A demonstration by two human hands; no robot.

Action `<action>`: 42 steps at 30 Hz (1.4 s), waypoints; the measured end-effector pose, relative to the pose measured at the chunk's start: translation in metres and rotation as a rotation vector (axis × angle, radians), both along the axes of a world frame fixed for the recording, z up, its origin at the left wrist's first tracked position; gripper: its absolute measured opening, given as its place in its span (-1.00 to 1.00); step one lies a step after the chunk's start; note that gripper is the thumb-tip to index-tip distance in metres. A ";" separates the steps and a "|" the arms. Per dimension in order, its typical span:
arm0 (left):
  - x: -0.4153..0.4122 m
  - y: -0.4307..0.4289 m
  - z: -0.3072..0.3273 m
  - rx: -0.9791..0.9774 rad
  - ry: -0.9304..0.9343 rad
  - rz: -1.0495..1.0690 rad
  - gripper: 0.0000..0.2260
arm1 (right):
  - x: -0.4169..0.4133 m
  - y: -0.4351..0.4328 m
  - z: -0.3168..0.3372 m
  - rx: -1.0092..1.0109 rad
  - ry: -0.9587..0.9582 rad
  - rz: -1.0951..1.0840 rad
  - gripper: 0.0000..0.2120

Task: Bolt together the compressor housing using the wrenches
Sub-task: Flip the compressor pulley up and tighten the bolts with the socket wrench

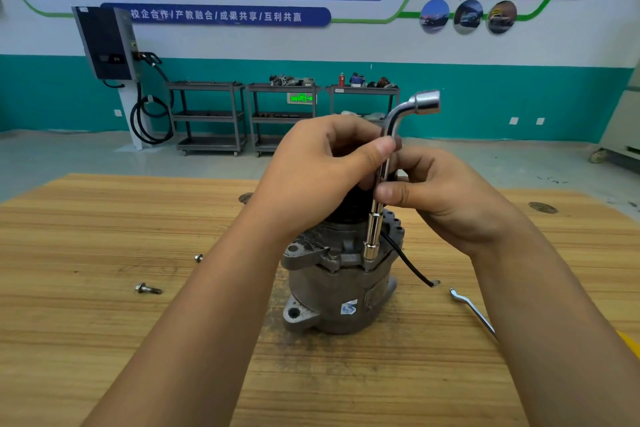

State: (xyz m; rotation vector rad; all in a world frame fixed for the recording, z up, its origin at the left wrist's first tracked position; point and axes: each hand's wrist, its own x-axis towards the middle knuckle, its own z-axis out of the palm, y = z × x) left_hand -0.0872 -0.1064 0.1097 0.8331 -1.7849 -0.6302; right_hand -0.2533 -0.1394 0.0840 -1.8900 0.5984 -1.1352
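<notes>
Standing upright on the wooden table (104, 340), the compressor housing (339, 291) carried the lower socket of one L-shaped socket wrench (373, 232) on a flange bolt. The left hand (311, 170) curled its fingers round the wrench shaft just below the bend. The right hand (450, 198) pinched the shaft between thumb and fingers, directly above the housing. Two loose bolts lay left of the housing: a long bolt (148, 289) and a small bolt (198, 257). One flat wrench (471, 310) lay right of the housing, its end hidden under the right forearm. Both hands hid the housing top.
</notes>
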 end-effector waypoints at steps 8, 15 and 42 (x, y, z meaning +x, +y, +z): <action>-0.001 -0.001 0.000 0.002 0.012 0.035 -0.91 | 0.000 0.000 0.000 0.019 -0.005 0.019 -0.67; -0.001 -0.001 -0.001 0.000 0.055 0.013 -0.95 | 0.001 -0.001 -0.001 -0.036 -0.004 -0.036 -0.59; -0.007 0.001 -0.001 -0.036 0.011 0.129 -0.89 | 0.001 -0.002 -0.001 -0.023 -0.021 -0.033 -0.57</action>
